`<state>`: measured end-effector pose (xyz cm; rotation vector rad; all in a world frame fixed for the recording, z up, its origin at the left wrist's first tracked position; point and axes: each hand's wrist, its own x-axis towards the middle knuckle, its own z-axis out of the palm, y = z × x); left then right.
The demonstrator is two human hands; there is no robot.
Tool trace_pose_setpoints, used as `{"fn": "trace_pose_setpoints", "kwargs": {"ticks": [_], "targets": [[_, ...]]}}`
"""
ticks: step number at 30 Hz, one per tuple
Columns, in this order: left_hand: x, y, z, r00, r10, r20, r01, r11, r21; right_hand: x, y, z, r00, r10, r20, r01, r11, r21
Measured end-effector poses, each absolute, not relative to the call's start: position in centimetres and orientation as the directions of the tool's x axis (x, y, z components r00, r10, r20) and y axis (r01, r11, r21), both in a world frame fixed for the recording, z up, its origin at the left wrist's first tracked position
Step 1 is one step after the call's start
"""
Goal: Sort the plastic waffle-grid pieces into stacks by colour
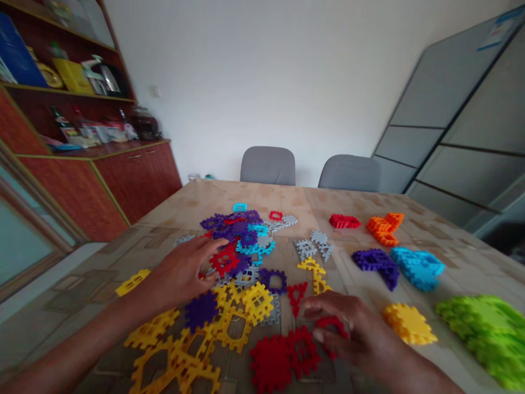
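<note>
My left hand reaches over the pile of interlocking plastic pieces, thumb and fingers spread around the near side of a red window piece. A purple solid square and a yellow window piece lie nearby. My right hand is curled low over the table, its thumb across a red square frame that it appears to grip; part of the frame is hidden. To its left are a red solid square and a red window square. A red triangle lies just beyond its fingertips.
At the right are lime green, yellow, light blue, purple, orange and red groups of pieces. Grey pieces lie mid-table. Two grey chairs stand behind the table.
</note>
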<state>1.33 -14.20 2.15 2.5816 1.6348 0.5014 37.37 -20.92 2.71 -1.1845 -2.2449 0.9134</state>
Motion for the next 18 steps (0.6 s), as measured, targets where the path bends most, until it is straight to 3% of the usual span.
{"fn": "trace_pose_setpoints", "kwargs": {"ticks": [5, 10, 13, 18], "targets": [[8.4, -18.4, 3.9, 0.54, 0.769, 0.342, 0.741, -0.627, 0.24, 34.7, -19.8, 3.2, -0.497, 0.866, 0.057, 0.293, 0.23, -0.928], [11.7, -20.3, 4.5, 0.591, 0.729, 0.345, 0.688, -0.679, 0.257, 33.4, -18.4, 2.3, -0.51, 0.855, 0.091, 0.052, 0.136, -0.989], [11.5, -21.4, 3.7, 0.58, 0.772, 0.26, 0.722, -0.635, 0.275, 34.4, -18.5, 2.6, -0.576, 0.812, 0.098, 0.151, 0.223, -0.963], [11.5, -23.5, 2.7, 0.639, 0.768, -0.04, 0.741, -0.601, 0.3, 35.8, -19.4, 3.7, -0.721, 0.692, -0.038, 0.421, 0.394, -0.817]]}}
